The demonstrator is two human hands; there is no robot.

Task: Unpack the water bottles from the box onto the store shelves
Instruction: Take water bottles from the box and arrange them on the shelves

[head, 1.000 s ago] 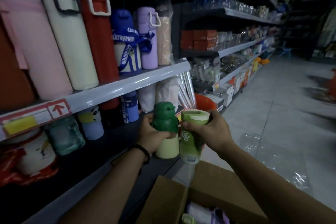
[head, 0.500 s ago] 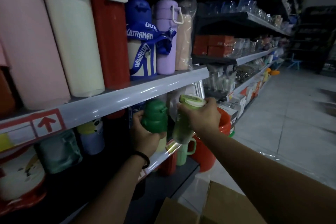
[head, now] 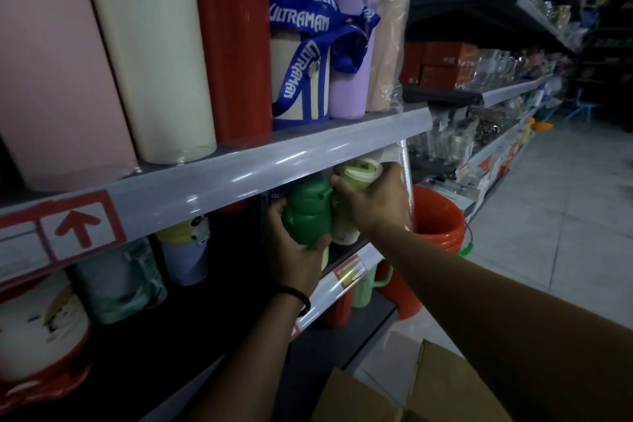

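Note:
My left hand (head: 297,252) grips a bottle with a dark green cap (head: 306,212) and a pale body. Beside it, my right hand (head: 375,204) grips a light green bottle (head: 358,173) by its upper part. Both bottles are just under the grey edge of the upper shelf (head: 239,178), above the lower shelf's front lip (head: 346,276). The light green bottle's lower half is hidden by my right hand. The open cardboard box (head: 428,391) sits at the bottom of the view, its contents out of sight.
Tall pink, cream and red flasks (head: 236,45) and a blue Ultraman bottle (head: 301,55) fill the upper shelf. Small bottles (head: 185,250) stand on the lower shelf at left. An orange bucket (head: 436,223) sits to the right, with the tiled aisle floor (head: 555,216) beyond.
Both hands have carried their bottles up and inward, from above the box to the lower shelf opening under the upper shelf's edge. The view has moved closer to the shelves.

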